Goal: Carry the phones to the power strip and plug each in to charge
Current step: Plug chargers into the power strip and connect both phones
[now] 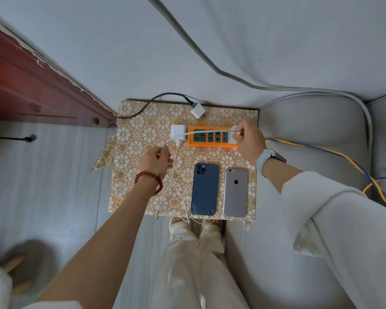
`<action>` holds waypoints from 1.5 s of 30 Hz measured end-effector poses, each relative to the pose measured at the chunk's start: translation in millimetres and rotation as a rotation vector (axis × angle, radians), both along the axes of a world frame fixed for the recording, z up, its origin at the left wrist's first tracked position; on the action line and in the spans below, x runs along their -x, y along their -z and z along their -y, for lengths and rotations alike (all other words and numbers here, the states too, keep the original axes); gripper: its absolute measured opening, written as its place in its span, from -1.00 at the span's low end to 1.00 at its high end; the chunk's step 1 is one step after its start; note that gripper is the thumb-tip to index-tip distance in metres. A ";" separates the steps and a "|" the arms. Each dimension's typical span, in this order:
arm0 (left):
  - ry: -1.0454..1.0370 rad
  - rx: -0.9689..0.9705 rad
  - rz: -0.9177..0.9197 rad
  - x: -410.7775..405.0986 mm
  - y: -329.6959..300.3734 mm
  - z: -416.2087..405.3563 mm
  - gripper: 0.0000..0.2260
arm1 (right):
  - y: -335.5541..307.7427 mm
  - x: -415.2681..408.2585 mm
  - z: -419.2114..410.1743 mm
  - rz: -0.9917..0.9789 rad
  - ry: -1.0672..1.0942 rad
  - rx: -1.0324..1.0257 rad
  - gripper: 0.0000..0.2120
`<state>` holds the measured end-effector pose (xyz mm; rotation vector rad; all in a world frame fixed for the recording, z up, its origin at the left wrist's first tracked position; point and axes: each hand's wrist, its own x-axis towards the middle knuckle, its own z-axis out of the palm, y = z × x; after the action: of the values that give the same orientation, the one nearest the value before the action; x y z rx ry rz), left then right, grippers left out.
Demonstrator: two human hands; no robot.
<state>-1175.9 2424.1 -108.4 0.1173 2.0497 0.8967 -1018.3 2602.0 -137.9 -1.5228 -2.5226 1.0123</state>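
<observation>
The right hand pinches a white charger at the power strip's 3 o'clock end, the left hand pinches the white cable, and 2 phones lie at 6 o'clock, long axes 12-to-6.

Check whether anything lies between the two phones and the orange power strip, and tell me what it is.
Nothing visible blocks the way. Only bare patterned mat shows between the blue phone, the silver phone and the power strip. The white cable pinched by the left hand hangs left of the blue phone, off that path.
</observation>
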 end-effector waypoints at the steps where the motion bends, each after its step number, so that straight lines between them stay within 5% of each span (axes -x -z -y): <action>1: -0.042 -0.003 0.082 -0.4 -1.9 2.6 -0.77 | -0.6 -0.9 5.7 -0.029 0.062 0.004 -0.90; 5: -0.201 -0.107 0.438 -3.8 -12.7 10.5 -0.77 | -7.4 -23.3 54.1 -0.164 0.275 0.189 -0.74; 9: -0.274 -0.227 0.607 -11.0 -24.7 5.3 -0.75 | -18.3 -50.2 120.0 -0.031 -0.096 0.756 -0.53; 12: -0.299 -0.285 0.628 -17.7 -30.7 4.3 -0.75 | -20.7 -64.1 151.6 0.044 -0.251 0.785 -0.79; 16: -0.347 -0.372 0.616 -31.6 -31.2 20.1 -0.75 | -35.3 -70.6 147.1 -0.011 -0.193 0.760 -0.78; 19: -0.102 -0.244 0.496 -61.4 -24.2 42.3 -0.81 | -52.9 -70.3 131.7 -0.131 -0.050 0.834 -0.81; 22: 0.268 -0.137 0.465 -105.3 -21.1 61.4 -0.58 | -72.0 -69.0 112.6 -0.346 0.153 0.915 -0.84; 25: 0.434 -0.136 0.362 -135.8 -24.9 69.1 -0.74 | -84.2 -71.8 99.1 -0.511 0.326 0.969 -0.85; 27: 0.378 -0.164 0.255 -137.6 -30.9 65.5 -0.86 | -87.3 -75.1 97.6 -0.576 0.416 0.977 -0.85; 30: 0.099 -0.266 0.344 -125.5 -45.8 55.5 -0.84 | -85.8 -80.0 104.8 -0.555 0.441 0.960 -0.82; 37: -0.453 -0.650 0.581 -75.6 -73.9 43.1 -0.83 | -66.4 -97.3 148.1 0.020 -0.322 0.893 -0.80; 42: -0.657 -0.690 0.536 -58.6 -70.2 55.8 -0.86 | -59.8 -115.1 141.3 -0.019 -0.148 0.728 -0.78; 45: -0.476 -0.449 0.477 -77.0 -59.1 62.9 -0.83 | -71.7 -108.2 130.9 -0.176 -0.036 0.816 -0.80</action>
<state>-1098.9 2361.2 -49.3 -0.3287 1.4241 1.5082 -910.1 2471.1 -66.2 -1.3953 -2.1044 2.2451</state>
